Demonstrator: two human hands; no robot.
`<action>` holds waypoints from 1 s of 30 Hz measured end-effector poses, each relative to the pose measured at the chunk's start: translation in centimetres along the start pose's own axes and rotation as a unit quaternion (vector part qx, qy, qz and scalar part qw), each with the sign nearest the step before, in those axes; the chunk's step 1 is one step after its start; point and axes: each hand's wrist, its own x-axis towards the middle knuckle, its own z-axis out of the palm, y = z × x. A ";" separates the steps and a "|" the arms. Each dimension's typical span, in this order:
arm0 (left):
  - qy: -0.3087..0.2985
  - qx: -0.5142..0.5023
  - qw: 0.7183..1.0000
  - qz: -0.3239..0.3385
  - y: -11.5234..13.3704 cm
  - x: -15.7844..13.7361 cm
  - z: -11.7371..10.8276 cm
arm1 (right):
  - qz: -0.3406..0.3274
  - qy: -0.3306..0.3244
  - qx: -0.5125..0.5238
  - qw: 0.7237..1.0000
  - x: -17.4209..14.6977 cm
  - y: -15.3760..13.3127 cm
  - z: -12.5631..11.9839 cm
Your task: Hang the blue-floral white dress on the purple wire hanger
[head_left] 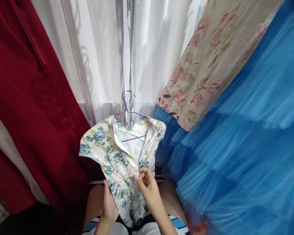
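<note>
A white short-sleeved blouse [117, 160] with blue and yellow-green flowers hangs on a thin purple wire hanger [125, 109], front towards me. Its V-shaped neckline gapes, and the hanger's bottom bar crosses inside it. My right hand [148, 187] is closed in a pinch on the front edge, just below the neckline. At the blouse's lower left side is my left hand [109, 202], thumb up along the edge, the other fingers hidden behind the fabric; it appears to hold the garment there. The blouse's lower end falls between my knees.
White curtain [100, 58] and pale vertical straps [127, 49] hang behind the hanger hook. Dark red cloth [46, 107] drapes at left. At right hang a beige garment with pink flowers [198, 71] and a blue ruffled tulle skirt [235, 156].
</note>
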 end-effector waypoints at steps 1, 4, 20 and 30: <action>-0.012 0.017 1.000 -0.002 -0.1 -0.2 -0.7 | 0.002 -0.004 -0.010 1.000 0.1 0.9 0.3; -0.043 0.126 0.991 -0.029 0.4 -0.5 -1.8 | 0.013 -0.047 -0.044 0.998 0.1 1.5 0.3; -0.131 0.525 0.801 0.255 -3.9 -0.2 -0.2 | 0.100 -0.074 0.092 0.988 -2.2 0.3 1.0; -0.201 0.751 0.586 0.228 0.3 1.0 0.8 | 0.056 -0.079 0.089 0.991 6.5 -7.5 2.2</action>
